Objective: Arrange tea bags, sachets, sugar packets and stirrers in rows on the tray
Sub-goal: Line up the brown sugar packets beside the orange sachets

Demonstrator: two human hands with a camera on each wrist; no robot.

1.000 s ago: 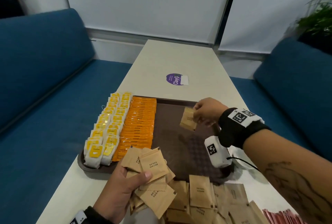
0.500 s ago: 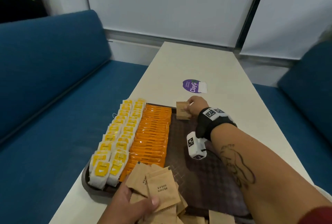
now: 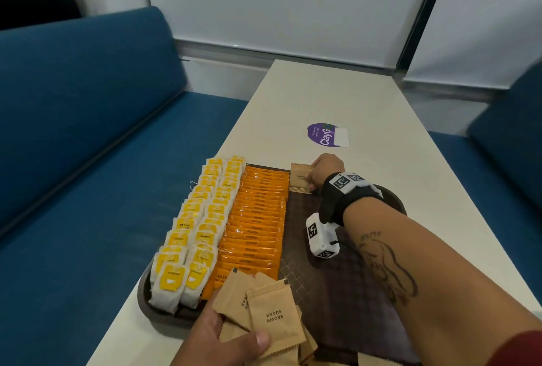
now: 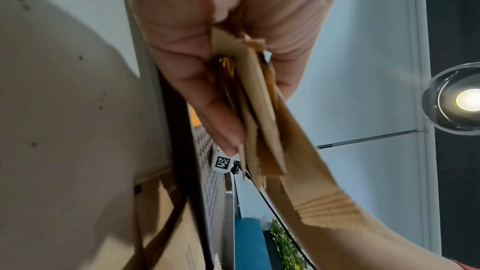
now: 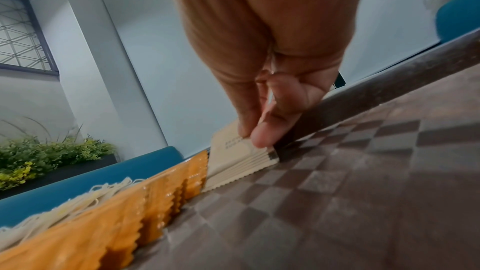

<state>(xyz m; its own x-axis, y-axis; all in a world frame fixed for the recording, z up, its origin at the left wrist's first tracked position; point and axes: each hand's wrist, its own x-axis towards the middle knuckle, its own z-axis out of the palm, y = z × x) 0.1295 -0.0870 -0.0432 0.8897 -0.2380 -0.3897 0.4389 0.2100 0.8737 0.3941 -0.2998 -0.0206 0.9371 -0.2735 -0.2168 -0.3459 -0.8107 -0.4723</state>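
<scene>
We see a long white table point(image 3: 366, 95) with a brown tray point(image 3: 337, 292) on it. Two rows of tea bags point(image 3: 202, 227) lie on the tray's left side, with orange sachets point(image 3: 258, 219) just beside them. Our left hand point(image 3: 217, 342) grips a bunch of brown sugar packets point(image 3: 272, 315) over the near edge. Our right hand point(image 3: 325, 169) pinches one sugar packet point(image 3: 300, 178) at the tray's far edge, touching the sachets.

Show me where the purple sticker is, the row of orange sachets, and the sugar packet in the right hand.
purple sticker point(image 3: 322, 134), head view, on its printed purple face.
orange sachets point(image 3: 258, 219), head view, middle of the row.
sugar packet point(image 3: 299, 178), head view, on its printed front, left of the right hand point(image 3: 326, 167).
</scene>
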